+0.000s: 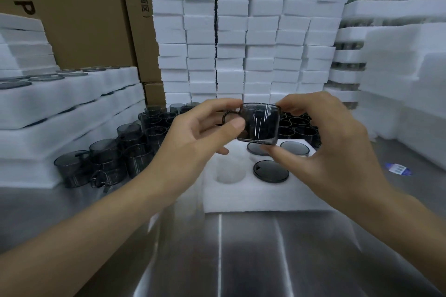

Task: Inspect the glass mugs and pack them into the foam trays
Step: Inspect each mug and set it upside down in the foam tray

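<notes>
One mug (259,125): left hand (193,138), right hand (325,138)

Dark glass mug (259,125) upright between left hand (193,137) and right hand (337,142), above seemingly part-filled foam tray (241,198).

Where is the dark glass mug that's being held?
Middle of the head view: the mug is gripped between the left hand and right hand, above the foam tray.

We see cool, even light; white glare streaks the steel worktop (253,260), and stacked foam trays (231,31) behind it bow and blur.
</notes>
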Action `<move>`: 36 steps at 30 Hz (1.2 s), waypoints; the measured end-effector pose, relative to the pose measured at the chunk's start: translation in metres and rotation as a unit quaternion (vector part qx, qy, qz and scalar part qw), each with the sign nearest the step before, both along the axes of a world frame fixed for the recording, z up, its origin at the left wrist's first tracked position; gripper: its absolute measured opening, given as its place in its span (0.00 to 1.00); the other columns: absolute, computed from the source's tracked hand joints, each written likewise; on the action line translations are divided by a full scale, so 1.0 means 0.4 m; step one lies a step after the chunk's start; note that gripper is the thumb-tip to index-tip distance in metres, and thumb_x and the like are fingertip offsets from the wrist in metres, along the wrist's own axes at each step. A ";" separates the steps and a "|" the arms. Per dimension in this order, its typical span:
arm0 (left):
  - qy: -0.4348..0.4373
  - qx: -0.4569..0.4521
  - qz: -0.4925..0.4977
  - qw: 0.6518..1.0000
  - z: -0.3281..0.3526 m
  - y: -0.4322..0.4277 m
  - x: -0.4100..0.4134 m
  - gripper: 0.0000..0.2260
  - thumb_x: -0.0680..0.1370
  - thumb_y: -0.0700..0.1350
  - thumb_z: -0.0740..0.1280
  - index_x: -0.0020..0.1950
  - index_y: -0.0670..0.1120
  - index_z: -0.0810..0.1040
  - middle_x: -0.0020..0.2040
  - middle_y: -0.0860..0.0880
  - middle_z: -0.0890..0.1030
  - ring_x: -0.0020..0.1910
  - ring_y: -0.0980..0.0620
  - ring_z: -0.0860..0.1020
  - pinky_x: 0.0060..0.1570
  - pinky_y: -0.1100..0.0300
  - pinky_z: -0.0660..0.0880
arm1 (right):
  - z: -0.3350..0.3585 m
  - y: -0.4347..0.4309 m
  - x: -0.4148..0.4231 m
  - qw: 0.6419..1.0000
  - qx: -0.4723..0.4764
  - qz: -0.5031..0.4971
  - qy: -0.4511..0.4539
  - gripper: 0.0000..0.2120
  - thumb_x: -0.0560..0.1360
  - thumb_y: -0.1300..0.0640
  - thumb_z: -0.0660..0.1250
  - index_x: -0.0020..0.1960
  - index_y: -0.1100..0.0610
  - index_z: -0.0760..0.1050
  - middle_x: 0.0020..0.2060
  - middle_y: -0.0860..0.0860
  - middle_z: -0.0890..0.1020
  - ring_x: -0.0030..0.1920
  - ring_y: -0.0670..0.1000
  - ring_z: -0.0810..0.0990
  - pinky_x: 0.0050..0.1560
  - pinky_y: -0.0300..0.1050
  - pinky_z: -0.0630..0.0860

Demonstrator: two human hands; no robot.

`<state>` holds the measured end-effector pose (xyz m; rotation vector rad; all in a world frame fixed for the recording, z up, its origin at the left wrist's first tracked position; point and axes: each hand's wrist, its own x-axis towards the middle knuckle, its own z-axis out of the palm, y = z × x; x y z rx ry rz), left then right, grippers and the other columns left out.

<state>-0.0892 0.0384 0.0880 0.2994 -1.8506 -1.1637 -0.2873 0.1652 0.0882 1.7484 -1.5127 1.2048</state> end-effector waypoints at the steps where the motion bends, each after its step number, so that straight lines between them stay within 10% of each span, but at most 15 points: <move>1: -0.002 -0.003 0.006 1.000 -0.002 -0.004 -0.001 0.16 0.78 0.50 0.73 0.67 0.53 0.83 0.58 0.54 0.88 0.56 0.52 0.86 0.47 0.60 0.82 | -0.003 -0.002 0.001 1.000 0.008 0.000 -0.009 0.26 0.71 0.50 0.81 0.66 0.50 0.77 0.56 0.42 0.80 0.56 0.50 0.80 0.54 0.56 0.80; 8: -0.005 0.002 0.018 1.000 -0.018 -0.022 -0.001 0.17 0.76 0.49 0.79 0.65 0.54 0.85 0.58 0.53 0.89 0.56 0.51 0.87 0.47 0.64 0.81 | -0.008 -0.002 -0.005 0.979 0.134 0.092 -0.124 0.26 0.73 0.44 0.77 0.68 0.38 0.73 0.56 0.38 0.83 0.59 0.42 0.83 0.57 0.48 0.81; 14: -0.011 0.041 0.021 0.999 -0.030 -0.048 0.001 0.11 0.82 0.38 0.71 0.62 0.49 0.86 0.54 0.49 0.90 0.56 0.51 0.88 0.49 0.58 0.85 | -0.005 -0.015 -0.006 0.939 0.164 0.190 -0.233 0.11 0.79 0.55 0.72 0.61 0.47 0.82 0.52 0.46 0.86 0.55 0.49 0.86 0.58 0.49 0.81; 28: -0.061 -0.050 0.108 0.991 -0.075 -0.109 0.002 0.12 0.80 0.34 0.74 0.59 0.48 0.89 0.50 0.47 0.87 0.55 0.47 0.85 0.60 0.52 0.81 | -0.057 -0.024 0.017 0.969 0.170 0.145 -0.105 0.10 0.81 0.53 0.73 0.59 0.40 0.82 0.52 0.39 0.84 0.58 0.45 0.83 0.55 0.33 0.73; 36: -0.083 -0.077 0.117 0.987 -0.077 -0.108 0.007 0.12 0.81 0.36 0.74 0.61 0.47 0.89 0.50 0.45 0.85 0.53 0.51 0.84 0.57 0.59 0.79 | -0.063 -0.020 0.028 0.975 0.164 0.130 -0.071 0.11 0.83 0.50 0.67 0.63 0.39 0.81 0.54 0.37 0.84 0.56 0.46 0.84 0.53 0.44 0.77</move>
